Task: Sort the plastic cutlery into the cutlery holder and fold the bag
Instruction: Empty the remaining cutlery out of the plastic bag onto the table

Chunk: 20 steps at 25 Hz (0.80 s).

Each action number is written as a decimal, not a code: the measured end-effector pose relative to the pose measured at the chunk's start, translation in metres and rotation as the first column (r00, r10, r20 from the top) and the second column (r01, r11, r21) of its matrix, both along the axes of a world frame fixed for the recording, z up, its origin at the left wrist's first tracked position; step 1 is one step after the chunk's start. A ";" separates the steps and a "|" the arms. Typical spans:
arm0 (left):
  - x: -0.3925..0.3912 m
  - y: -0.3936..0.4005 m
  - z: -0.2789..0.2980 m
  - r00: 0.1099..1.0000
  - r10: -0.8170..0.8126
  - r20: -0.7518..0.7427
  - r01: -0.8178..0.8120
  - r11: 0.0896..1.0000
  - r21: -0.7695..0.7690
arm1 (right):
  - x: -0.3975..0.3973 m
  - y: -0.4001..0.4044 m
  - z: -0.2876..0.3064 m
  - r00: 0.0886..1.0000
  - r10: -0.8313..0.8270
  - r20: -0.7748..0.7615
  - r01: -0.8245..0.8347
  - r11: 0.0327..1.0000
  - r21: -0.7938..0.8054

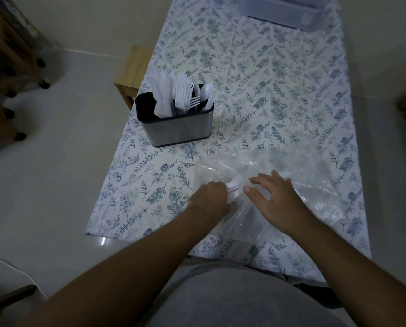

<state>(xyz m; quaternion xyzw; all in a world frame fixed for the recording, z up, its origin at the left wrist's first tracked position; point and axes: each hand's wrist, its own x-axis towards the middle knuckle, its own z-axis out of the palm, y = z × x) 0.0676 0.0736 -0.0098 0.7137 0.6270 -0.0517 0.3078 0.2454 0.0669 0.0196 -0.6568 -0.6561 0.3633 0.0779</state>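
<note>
A clear plastic bag (289, 185) lies crumpled on the near right of the table. My left hand (210, 198) is closed around white plastic cutlery (233, 188) at the bag's left edge; what type it is I cannot tell. My right hand (278, 199) rests on the bag just to the right, fingers spread. A metal cutlery holder (176, 125) with a black rim stands further back on the left. It holds white knives (160, 96), forks (185, 94) and spoons (206, 92) upright in separate sections.
The table carries a floral cloth (268, 79). A clear plastic box (284, 10) sits at the far end. A wooden stool (132, 72) stands by the table's left edge, and dark wooden furniture (6, 67) is at far left on the pale floor.
</note>
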 end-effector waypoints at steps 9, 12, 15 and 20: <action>-0.061 -0.028 0.013 0.975 0.223 -0.006 -0.223 0.974 -0.040 | -0.022 0.014 0.014 0.931 0.231 0.282 -0.238 0.971 -0.012; -0.059 -0.034 0.010 0.962 0.267 0.047 -0.266 0.963 -0.037 | -0.058 0.000 0.006 0.884 0.434 0.174 -0.452 0.888 0.082; -0.064 -0.044 0.006 0.938 0.342 0.063 -0.341 0.940 -0.027 | -0.068 0.001 -0.016 0.863 0.463 0.202 -0.474 0.880 0.006; -0.098 -0.065 -0.001 0.893 0.450 0.014 -0.447 0.891 -0.080 | -0.051 0.016 -0.031 0.890 0.387 0.239 -0.398 0.917 -0.005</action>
